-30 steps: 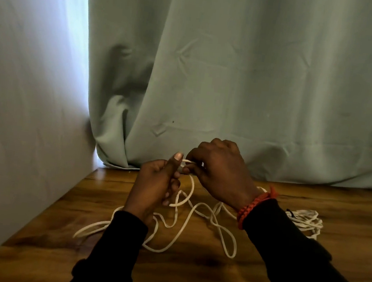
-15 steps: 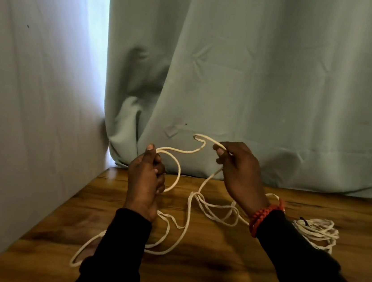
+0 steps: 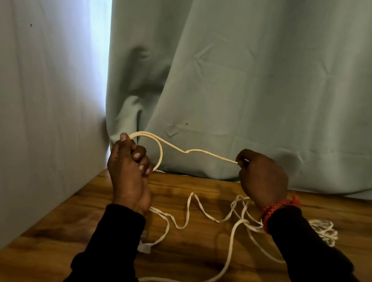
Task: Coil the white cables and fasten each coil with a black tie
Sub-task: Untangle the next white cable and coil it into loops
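Note:
A long white cable (image 3: pixel 204 153) stretches in the air between my two hands, and the rest of it lies in loose bends on the wooden table (image 3: pixel 190 253). My left hand (image 3: pixel 129 171) grips a small loop of the cable, raised above the table's back left. My right hand (image 3: pixel 260 175) pinches the cable about a forearm's length to the right. A finished white coil (image 3: pixel 325 231) lies on the table behind my right sleeve, partly hidden; no black tie shows on it now.
A pale wall (image 3: pixel 33 98) closes the left side and a grey-green curtain (image 3: pixel 258 79) hangs along the table's back edge. A white plug end (image 3: pixel 143 248) of the cable lies by my left sleeve.
My hands, which were together a second ago, have moved apart. The right hand has drawn a length of cable out to the right, and the slack on the table has shifted.

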